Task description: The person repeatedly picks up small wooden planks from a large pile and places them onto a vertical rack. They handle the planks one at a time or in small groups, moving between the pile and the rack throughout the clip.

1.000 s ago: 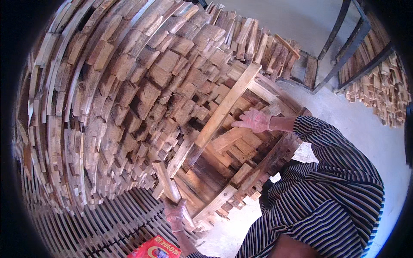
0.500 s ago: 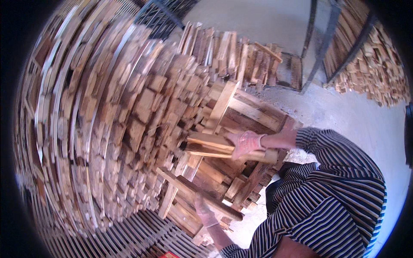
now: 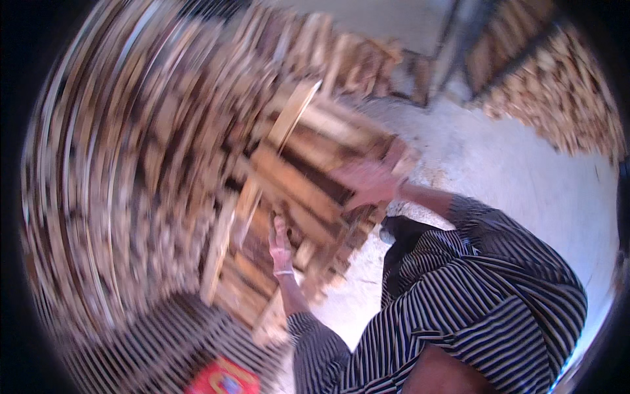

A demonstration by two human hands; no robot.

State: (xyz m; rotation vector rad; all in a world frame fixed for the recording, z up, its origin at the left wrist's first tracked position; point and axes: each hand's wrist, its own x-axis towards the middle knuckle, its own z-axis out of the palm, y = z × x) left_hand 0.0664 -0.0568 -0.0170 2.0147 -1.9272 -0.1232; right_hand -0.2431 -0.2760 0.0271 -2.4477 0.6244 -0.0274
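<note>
My left hand point(image 3: 281, 255), in a pale pinkish work glove, has its fingers stretched out beside the lower edge of a short wooden plank point(image 3: 298, 190). My right hand point(image 3: 371, 182), gloved in the same colour, spreads its fingers at the right end of the planks, apart from my left hand. Motion blur hides whether its fingertips touch the wood. The planks lie side by side, slanted, on a waist-high pile of short boards point(image 3: 321, 131). A narrow pale batten point(image 3: 295, 113) lies crosswise at the pile's far end.
A tall stack of boards point(image 3: 131, 164) fills the left side. More short planks point(image 3: 308, 39) stand behind the pile. A heap of cut wood point(image 3: 558, 98) rests by a dark metal frame point(image 3: 453, 46) at the far right. A red item point(image 3: 223, 377) lies near a slatted surface point(image 3: 164, 341) below.
The planks my hands held have come down onto the pile, lying slanted together. My right hand has loosened and spread. My left hand has moved up along the wood, and the view has shifted.
</note>
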